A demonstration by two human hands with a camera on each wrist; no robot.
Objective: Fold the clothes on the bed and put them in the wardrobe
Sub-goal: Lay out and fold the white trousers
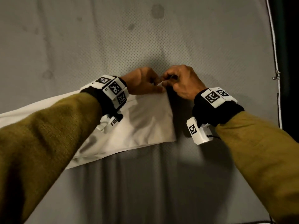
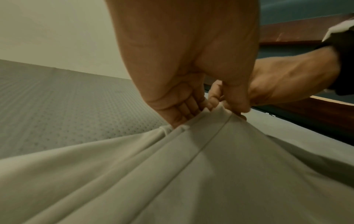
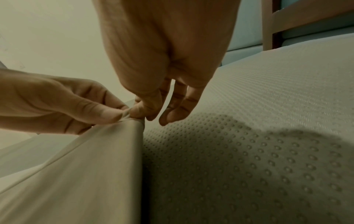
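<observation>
Grey mattress (image 1: 145, 38), bare, dotted/perforated weave all over; few darker round blotches twd far side, faint marks at left. Near part smoother, w/ lengthwise ridges running twd viewer. White piping w/ small metal zip pull (image 1: 277, 74) down right edge; beyond it dark gap. Light uneven: bright in middle, shadows of arms under wrists.

White garment (image 1: 142, 123) flat on mattress, long folded strip running from left edge of head view to centre, right end squared off, straight seam along it in left wrist view. Far right corner lifted a bit, both hands meeting there.

Left hand (image 1: 142, 81): fingers curled, thumb + fingertips pinching cloth edge at that corner; fabric bunched into small pleats under fingers (image 2: 182, 109). Right hand (image 1: 179, 81): thumb and forefinger pinching same corner right beside left thumb; other fingers (image 3: 178, 106) hanging loose, half-straight, just above mattress, not holding anything. Hands touching or nearly so; can't tell which.

Olive knit sleeves (image 1: 48, 135) on both arms, black wrist straps w/ white marker blocks (image 1: 115, 89).

Room: plain pale wall (image 2: 57, 30) behind bed in wrist views. Wooden bed frame (image 3: 287, 18), brown rail + upright, at mattress end w/ teal-ish panel behind. Dark strip betw mattress edge and rail in left wrist view.
</observation>
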